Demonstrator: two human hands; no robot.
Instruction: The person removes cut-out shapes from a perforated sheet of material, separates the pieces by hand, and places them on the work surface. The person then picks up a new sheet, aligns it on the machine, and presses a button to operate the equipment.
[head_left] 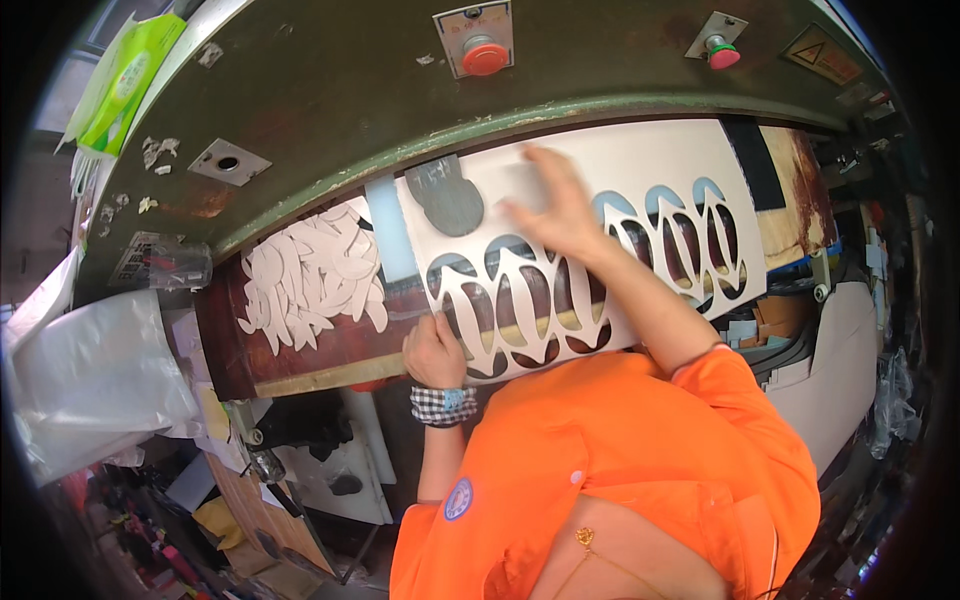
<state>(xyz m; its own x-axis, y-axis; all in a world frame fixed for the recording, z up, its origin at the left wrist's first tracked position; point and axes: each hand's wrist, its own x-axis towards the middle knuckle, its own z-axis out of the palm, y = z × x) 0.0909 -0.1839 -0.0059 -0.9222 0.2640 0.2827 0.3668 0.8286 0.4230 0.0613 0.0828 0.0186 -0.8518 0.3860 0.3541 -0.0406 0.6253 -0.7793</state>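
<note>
A white sheet [620, 160] with rows of curved cut-out openings lies across the machine bed in front of me. My left hand [437, 352], with a checked band at its wrist, is closed on the sheet's near left edge. Over the sheet's middle, my right hand [555, 208] is blurred by motion, its thumb and fingers apart and nothing visible in them. Left of it, a dark grey sole-shaped piece [447, 198] rests on the sheet's uncut part. Many loose white curved pieces [310, 275] are heaped on the bed to the left.
The green machine beam [370, 90] spans the far side, carrying a red push button [485, 57] and another red-and-green button [722, 52]. A green soft pack [130, 85] sits at upper left. Clear plastic sheeting [100, 380] hangs on the left; grey sheet material [825, 370] is at right.
</note>
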